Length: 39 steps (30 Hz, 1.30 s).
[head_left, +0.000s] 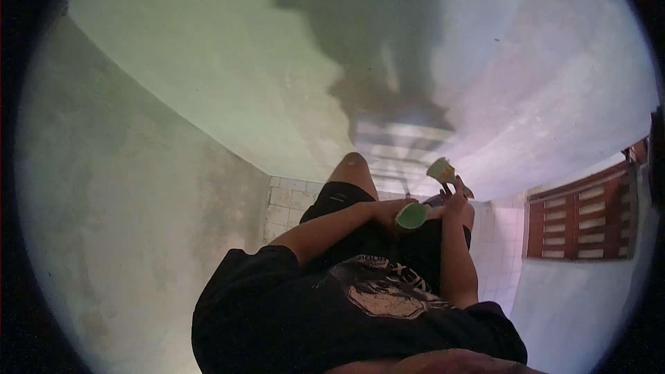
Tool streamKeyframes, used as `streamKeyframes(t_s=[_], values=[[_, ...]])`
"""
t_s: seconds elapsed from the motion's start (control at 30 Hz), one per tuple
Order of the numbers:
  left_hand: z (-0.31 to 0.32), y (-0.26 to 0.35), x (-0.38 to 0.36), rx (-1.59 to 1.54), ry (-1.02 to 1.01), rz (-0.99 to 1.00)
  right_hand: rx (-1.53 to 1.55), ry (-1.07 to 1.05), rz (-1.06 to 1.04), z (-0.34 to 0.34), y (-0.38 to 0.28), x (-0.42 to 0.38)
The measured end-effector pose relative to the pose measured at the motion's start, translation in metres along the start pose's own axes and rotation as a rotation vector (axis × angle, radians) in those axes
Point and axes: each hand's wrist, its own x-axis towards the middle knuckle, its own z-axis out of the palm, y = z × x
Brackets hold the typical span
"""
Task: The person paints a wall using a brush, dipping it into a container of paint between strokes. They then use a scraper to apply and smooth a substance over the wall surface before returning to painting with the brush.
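Note:
My left hand (393,213) is closed on a small cup (413,216) that has pale green paint in it, close in front of my dark shirt. To the right of the cup, my right hand (454,196) grips a paintbrush (441,170). The brush's wide bristle end points up and to the left, with pale green on it, and its handle passes between my fingers. Brush and cup are apart, and the brush does not visibly touch the wall.
A pale green wall (228,62) rises ahead, with a shadow across it. Another stained wall (125,187) stands at left. White tiles (287,197) line the lower part. A reddish-brown slatted window (580,215) is at right. My bent knee (355,170) is near the wall.

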Motion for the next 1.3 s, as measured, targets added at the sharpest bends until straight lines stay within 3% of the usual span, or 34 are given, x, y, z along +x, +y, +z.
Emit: streamKeyframes(t_s=[0.03,0.1,0.13,0.3,0.47,0.5,0.6,0.7,0.8,0.93,1.03,1.1,1.17,1.27,1.3], values=[[0.002,-0.004,0.0,-0.016,-0.019,0.008,-0.041,-0.029,-0.063,0.001,0.001,-0.004],[0.009,-0.017,0.004,0.013,-0.07,-0.128,0.031,0.036,0.036,0.003,0.0,0.0],[0.009,-0.016,0.006,-0.003,-0.1,-0.114,0.014,-0.009,-0.045,0.0,0.001,-0.001],[0.001,-0.007,0.007,-0.075,-0.005,-0.295,0.045,0.099,0.017,0.005,-0.01,-0.004],[-0.009,-0.005,0.011,-0.129,0.063,-0.321,-0.036,0.119,0.029,0.016,-0.027,-0.018],[-0.004,-0.018,0.012,-0.116,0.176,-0.246,-0.006,0.096,-0.001,0.014,-0.025,-0.014],[0.004,-0.058,0.011,-0.141,0.226,-0.205,0.154,0.066,0.015,-0.002,-0.006,0.005],[-0.006,-0.053,0.008,-0.248,0.311,-0.141,0.181,0.116,0.086,-0.003,-0.005,0.008],[-0.02,-0.031,0.002,-0.512,0.381,-0.244,0.326,0.168,0.166,-0.006,0.003,0.017],[-0.027,-0.017,0.002,-0.455,0.402,-0.236,0.441,0.236,0.221,0.006,-0.013,0.005],[-0.019,-0.04,0.0,-0.378,0.443,-0.147,0.392,0.197,0.235,-0.006,0.001,0.019],[-0.013,-0.071,0.001,-0.174,0.413,0.028,0.366,0.112,0.201,-0.001,-0.003,0.015],[-0.018,-0.041,0.001,-0.081,0.498,-0.017,0.35,0.063,0.087,0.005,-0.013,0.006],[-0.017,-0.056,0.0,-0.087,0.507,-0.003,0.297,-0.118,-0.087,0.021,-0.062,-0.036],[-0.017,-0.052,0.0,-0.052,0.529,0.013,0.275,-0.068,-0.092,0.025,-0.075,-0.046]])
